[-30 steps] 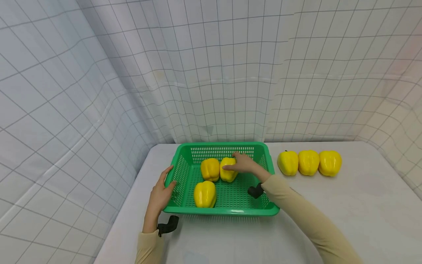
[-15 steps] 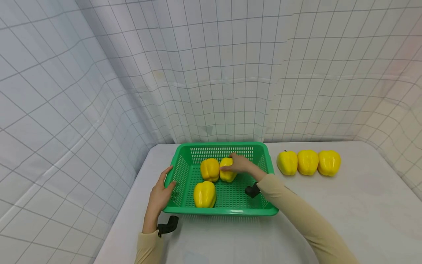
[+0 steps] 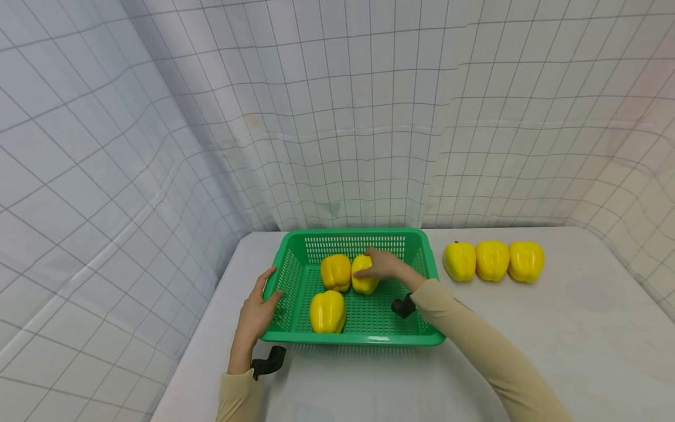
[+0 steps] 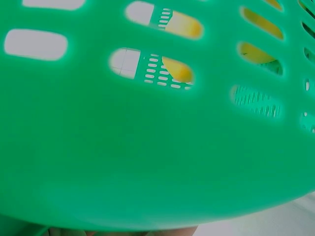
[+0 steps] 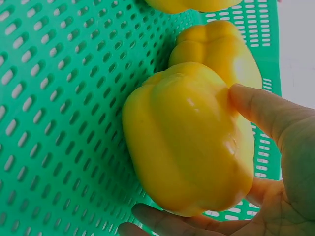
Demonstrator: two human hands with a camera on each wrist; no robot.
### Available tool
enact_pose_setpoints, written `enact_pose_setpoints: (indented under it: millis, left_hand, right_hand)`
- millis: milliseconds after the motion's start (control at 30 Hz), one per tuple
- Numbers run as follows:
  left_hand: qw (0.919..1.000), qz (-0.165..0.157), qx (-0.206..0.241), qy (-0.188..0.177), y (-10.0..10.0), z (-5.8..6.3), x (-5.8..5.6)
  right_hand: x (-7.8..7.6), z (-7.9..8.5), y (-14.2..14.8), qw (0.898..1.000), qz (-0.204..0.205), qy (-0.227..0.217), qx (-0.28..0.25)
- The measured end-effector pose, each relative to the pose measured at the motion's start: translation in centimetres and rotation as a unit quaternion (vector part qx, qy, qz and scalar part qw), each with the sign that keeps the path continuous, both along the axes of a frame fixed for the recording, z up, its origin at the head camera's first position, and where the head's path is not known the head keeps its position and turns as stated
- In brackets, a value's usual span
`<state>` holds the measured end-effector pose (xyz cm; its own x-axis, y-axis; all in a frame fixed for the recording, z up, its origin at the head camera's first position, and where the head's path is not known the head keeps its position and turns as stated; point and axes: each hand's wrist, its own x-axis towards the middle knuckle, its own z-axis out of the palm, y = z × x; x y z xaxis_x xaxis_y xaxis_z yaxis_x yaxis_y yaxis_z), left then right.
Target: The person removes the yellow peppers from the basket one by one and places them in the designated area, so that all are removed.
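Observation:
My right hand point(image 3: 387, 265) grips a yellow bell pepper point(image 3: 364, 285) in the back middle of a green plastic basket point(image 3: 358, 338). The right wrist view shows the thumb point(image 5: 261, 105) on one side of this pepper and the fingers point(image 5: 172, 222) around the other. A second yellow pepper point(image 3: 336, 272) sits right beside it on the left. Another yellow pepper point(image 3: 327, 312) lies nearer the basket's front wall. At the basket's left end, my left hand point(image 3: 256, 312) holds the rim, thumb inside and fingers outside. The basket's green wall point(image 4: 123, 137) fills most of the left wrist view.
To the right of the basket, three yellow bell peppers point(image 3: 493, 261) stand in a row at the back of the white table point(image 3: 569, 328). Grid-patterned white curtains point(image 3: 358, 117) hang behind the table and along both sides.
My right hand has shifted slightly left and settled closer around the pepper, which stays in about the same spot. The left hand keeps its hold on the basket rim.

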<state>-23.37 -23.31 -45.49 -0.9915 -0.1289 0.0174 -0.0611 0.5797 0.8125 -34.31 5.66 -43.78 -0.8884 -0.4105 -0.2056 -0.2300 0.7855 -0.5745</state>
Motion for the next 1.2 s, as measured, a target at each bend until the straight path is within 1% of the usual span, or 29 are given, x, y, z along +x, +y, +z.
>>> enact_pose_setpoints:
  millis: [233, 400, 633, 1000, 1200]
  left_hand:
    - [1.0000, 0.000, -0.006, 0.001, 0.0, 0.0, 0.0]
    - [1.0000, -0.002, -0.004, 0.001, 0.0, -0.1, 0.0]
    - [1.0000, -0.002, -0.008, 0.003, -0.1, -0.2, -0.1]
    - [1.0000, -0.001, -0.005, 0.001, -0.1, -0.2, -0.1]
    - [1.0000, 0.001, -0.003, 0.000, -0.1, -0.2, -0.2]
  right_hand:
    - [0.4, 0.3, 0.4, 1.000, 0.005, -0.009, 0.000]
    - [0.7, 0.6, 0.7, 0.999, 0.005, -0.033, -0.016]
    - [0.9, 0.7, 1.2, 0.998, 0.010, -0.059, -0.016]
    - [1.0, 0.7, 1.6, 0.999, 0.018, -0.048, -0.004]
    - [1.2, 0.7, 1.7, 0.999, 0.029, -0.040, 0.005]
